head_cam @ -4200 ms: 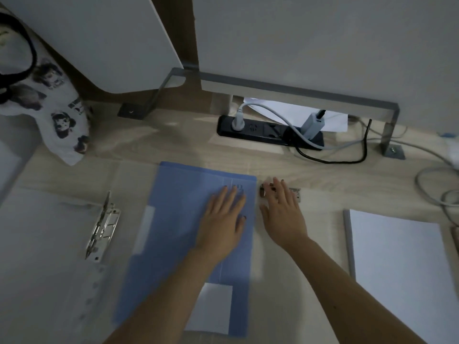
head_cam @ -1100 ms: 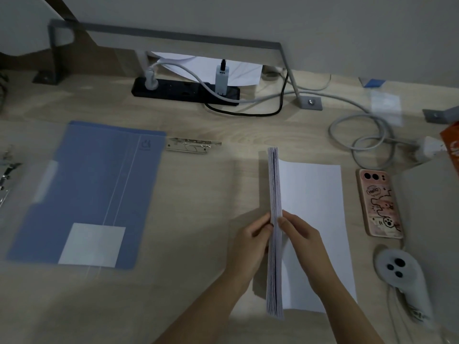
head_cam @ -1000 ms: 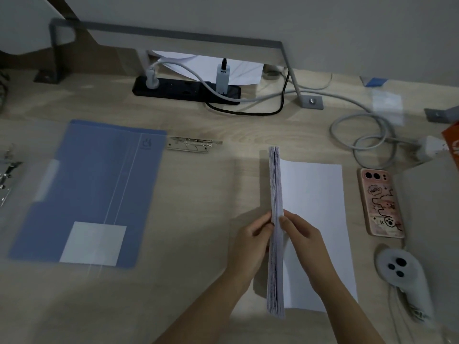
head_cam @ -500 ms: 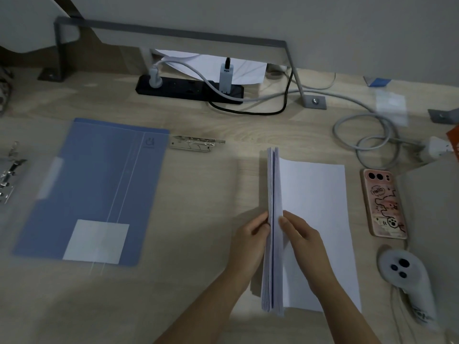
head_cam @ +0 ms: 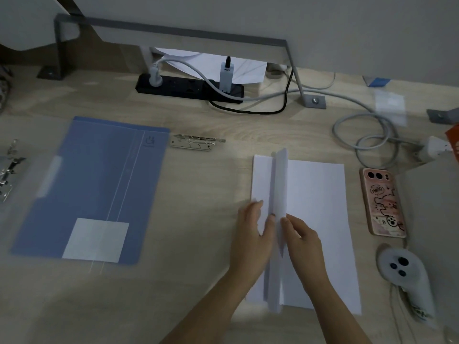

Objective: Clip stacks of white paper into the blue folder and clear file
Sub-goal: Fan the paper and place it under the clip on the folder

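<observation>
A stack of white paper (head_cam: 318,219) lies on the wooden desk right of centre. Part of it stands on edge as a raised sheaf (head_cam: 279,189), and a few sheets have tipped flat to its left. My left hand (head_cam: 250,234) rests on those tipped sheets with fingers against the sheaf. My right hand (head_cam: 301,239) pinches the sheaf from the right. The blue folder (head_cam: 92,180) lies flat at the left with a white label at its near end. A metal clip bar (head_cam: 196,142) sits beside its top right corner. A clear file's ring mechanism (head_cam: 8,167) shows at the far left edge.
A pink-cased phone (head_cam: 382,202) lies right of the paper, with a white controller (head_cam: 404,276) nearer me. A black power strip (head_cam: 188,89) with plugs and coiled grey cable (head_cam: 365,135) runs along the back under a grey metal frame (head_cam: 295,70).
The upright sheaf has split: some sheets have fallen to the left under my left hand, while my right hand still holds the remaining upright part. The view shifted slightly.
</observation>
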`<state>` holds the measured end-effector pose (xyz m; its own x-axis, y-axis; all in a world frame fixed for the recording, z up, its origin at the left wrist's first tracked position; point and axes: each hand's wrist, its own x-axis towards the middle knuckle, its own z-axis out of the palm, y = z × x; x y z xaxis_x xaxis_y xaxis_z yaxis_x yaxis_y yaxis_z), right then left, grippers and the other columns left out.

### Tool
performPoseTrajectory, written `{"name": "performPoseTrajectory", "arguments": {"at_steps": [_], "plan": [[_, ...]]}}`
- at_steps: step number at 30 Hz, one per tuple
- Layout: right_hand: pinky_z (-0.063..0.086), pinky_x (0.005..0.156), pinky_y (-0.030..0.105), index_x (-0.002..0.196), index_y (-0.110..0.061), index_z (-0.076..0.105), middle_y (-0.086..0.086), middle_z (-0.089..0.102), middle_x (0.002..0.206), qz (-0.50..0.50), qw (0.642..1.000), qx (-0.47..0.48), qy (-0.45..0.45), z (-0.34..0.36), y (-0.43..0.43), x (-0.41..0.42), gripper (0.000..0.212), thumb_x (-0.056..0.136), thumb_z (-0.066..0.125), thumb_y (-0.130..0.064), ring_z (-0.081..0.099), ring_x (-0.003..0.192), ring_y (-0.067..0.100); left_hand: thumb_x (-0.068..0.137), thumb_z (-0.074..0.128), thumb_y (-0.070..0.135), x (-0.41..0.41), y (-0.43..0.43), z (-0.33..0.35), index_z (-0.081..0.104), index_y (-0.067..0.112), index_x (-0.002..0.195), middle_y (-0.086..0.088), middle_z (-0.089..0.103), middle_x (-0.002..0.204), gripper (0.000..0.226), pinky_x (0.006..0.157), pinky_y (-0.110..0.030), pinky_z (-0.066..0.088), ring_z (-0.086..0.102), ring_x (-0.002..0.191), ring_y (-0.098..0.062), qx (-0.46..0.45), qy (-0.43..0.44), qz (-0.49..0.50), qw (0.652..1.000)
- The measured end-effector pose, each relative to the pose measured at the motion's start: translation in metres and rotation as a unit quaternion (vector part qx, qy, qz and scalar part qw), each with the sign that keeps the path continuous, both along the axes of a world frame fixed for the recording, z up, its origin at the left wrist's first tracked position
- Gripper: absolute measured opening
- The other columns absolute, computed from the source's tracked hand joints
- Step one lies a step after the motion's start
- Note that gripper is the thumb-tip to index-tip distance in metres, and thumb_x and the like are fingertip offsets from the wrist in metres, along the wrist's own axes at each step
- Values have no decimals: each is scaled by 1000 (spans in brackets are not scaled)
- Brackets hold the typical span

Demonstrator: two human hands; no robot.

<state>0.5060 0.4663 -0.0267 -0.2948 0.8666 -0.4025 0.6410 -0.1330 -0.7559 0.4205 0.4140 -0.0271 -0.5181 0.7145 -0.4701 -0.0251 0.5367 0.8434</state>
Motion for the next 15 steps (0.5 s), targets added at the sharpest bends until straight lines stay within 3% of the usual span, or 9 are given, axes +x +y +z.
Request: {"name": "performPoseTrajectory", "arguments": {"at_steps": [3,5,7,10,13,15], "plan": [[36,95,19,121,-17,59,-3,59,122,9,1000,0,-9,-5,-2,-1,32,96,41,-28,55,111,11,93,35,52,3,7,1,31,19,142,6,41,140,59,104,-28,32,42,129,-14,-74,-146,-27,986],[31,97,19,124,-18,57,-1,55,132,4,1000,-13,-7,-6,-2,0,35,95,41,-31,49,120,12,95,37,47,0,8,-10,43,18,130,7,47,125,46,96,-25,35,46,118,-10,-83,-111,-9,990],[32,97,20,124,-20,56,-1,55,133,6,1000,-25,-3,-6,-2,2,34,95,42,-31,48,117,9,95,43,31,-3,9,-16,51,20,114,3,57,116,24,90,-28,44,56,107,-15,-77,-70,3,995],[37,95,26,127,-20,53,1,54,132,-30,999,-12,-6,0,7,12,34,94,46,-26,49,112,13,84,46,24,-6,8,-22,53,22,108,-2,62,113,24,94,-41,48,60,106,-22,-45,-78,10,996],[37,100,37,135,-17,43,7,46,138,-97,992,66,-42,11,23,28,45,91,52,-21,45,124,25,84,48,22,-20,0,-12,53,28,106,5,63,113,23,98,-35,45,59,109,-16,12,-134,26,991],[33,105,46,141,-16,33,11,37,145,-134,987,66,-52,20,31,37,56,89,54,-22,37,132,30,86,49,20,-34,-9,-8,53,30,109,14,61,114,25,98,-26,43,57,110,-6,40,-147,25,988]]}}
